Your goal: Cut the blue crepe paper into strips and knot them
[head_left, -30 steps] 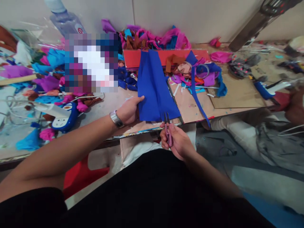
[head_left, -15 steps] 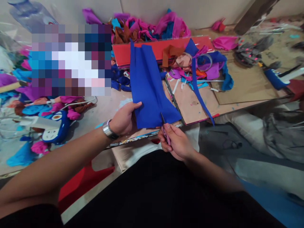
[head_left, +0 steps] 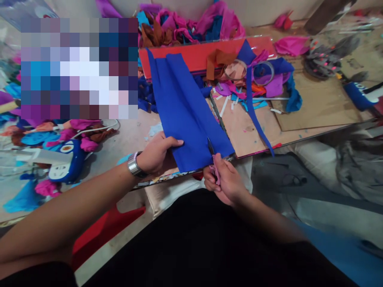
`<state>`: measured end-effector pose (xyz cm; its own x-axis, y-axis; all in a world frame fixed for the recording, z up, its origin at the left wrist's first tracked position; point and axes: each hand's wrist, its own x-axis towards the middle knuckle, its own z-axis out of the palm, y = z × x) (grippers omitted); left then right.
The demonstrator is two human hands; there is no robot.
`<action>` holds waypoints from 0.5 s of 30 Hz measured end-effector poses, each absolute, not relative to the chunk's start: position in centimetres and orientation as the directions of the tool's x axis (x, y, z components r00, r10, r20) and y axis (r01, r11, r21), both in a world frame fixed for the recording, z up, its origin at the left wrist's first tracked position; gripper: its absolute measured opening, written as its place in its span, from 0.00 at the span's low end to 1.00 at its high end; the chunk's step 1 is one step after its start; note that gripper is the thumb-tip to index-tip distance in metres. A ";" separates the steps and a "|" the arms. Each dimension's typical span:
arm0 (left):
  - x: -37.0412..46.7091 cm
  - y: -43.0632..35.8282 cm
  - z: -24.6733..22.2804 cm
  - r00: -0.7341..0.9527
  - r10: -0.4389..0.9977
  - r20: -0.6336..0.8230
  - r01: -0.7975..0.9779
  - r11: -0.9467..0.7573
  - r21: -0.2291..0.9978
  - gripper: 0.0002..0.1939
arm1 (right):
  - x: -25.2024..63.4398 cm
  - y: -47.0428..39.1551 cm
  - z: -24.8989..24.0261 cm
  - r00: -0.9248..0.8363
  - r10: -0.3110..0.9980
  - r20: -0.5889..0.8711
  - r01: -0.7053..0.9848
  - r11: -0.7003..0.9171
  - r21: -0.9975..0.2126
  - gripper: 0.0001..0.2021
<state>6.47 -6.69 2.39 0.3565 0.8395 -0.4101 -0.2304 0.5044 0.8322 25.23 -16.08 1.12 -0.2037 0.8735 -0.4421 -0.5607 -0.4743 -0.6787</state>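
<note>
A long piece of blue fabric (head_left: pixel 185 107) lies over the table and reaches its front edge. My left hand (head_left: pixel 157 153), with a metal watch on the wrist, grips the fabric's left edge, thumb on top and fingers underneath. In my right hand (head_left: pixel 223 179) are pink-handled scissors (head_left: pixel 212 149), their dark blades at the fabric's near edge. A narrow blue strip (head_left: pixel 255 119) lies to the right, hanging slightly over the table edge.
Behind the fabric is a red flat pack (head_left: pixel 191 56) with a heap of coloured cloth beyond it. Tape rolls (head_left: pixel 263 73) and scraps lie to the right, near cardboard (head_left: pixel 317 107). A blue-and-white power strip (head_left: pixel 67 161) with cables is on the left.
The blue fabric has tilted, its far end shifting left and its near end right. Both hands have moved slightly right and down, the scissors still at the near edge.
</note>
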 end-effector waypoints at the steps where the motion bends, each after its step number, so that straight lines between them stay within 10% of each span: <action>1: 6.4 -6.7 2.4 0.359 0.836 -0.416 -0.216 0.508 0.834 0.19 | 25.2 -16.1 1.2 -0.196 0.871 -0.450 -0.569 -0.475 -0.671 0.31; 15: 5.6 -2.1 1.2 0.172 0.926 -0.336 -0.345 0.376 0.860 0.11 | 25.2 -17.4 0.7 -0.283 0.854 -0.437 -0.545 -0.518 -0.659 0.30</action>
<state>5.61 -2.06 1.24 0.1724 0.9260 -0.3359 -0.3450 0.3762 0.8599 25.21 -17.36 0.71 -0.2828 0.8538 -0.4371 -0.5452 -0.5180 -0.6592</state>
